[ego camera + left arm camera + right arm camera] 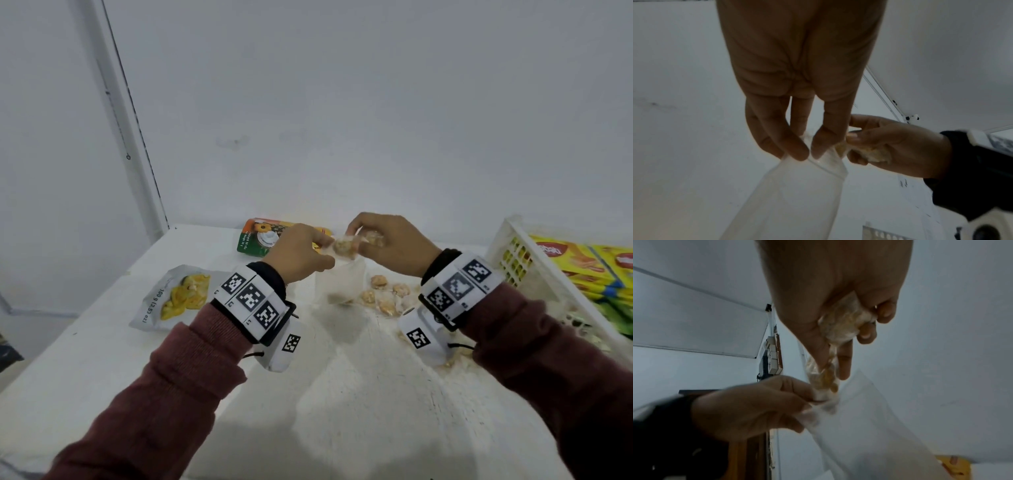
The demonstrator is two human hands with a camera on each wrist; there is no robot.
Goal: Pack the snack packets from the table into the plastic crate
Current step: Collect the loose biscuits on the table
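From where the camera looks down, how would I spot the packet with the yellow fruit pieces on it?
Start at the white table and look to its left side, beside the left hand's wrist. There lies a flat white pouch of yellow fruit pieces with grey print along its edge. Unlike the green-and-orange packet behind it near the wall, it is mostly white, and far larger than the small clear-wrapped snacks scattered on the right.

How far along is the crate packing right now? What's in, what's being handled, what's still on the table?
Done: yellow packets already lie in the white plastic crate.

In hand: the left hand pinches the mouth of a clear bag, and the right hand holds small wrapped snacks at the opening.

Left: more wrapped snacks, a white pouch and a green pouch remain on the table.
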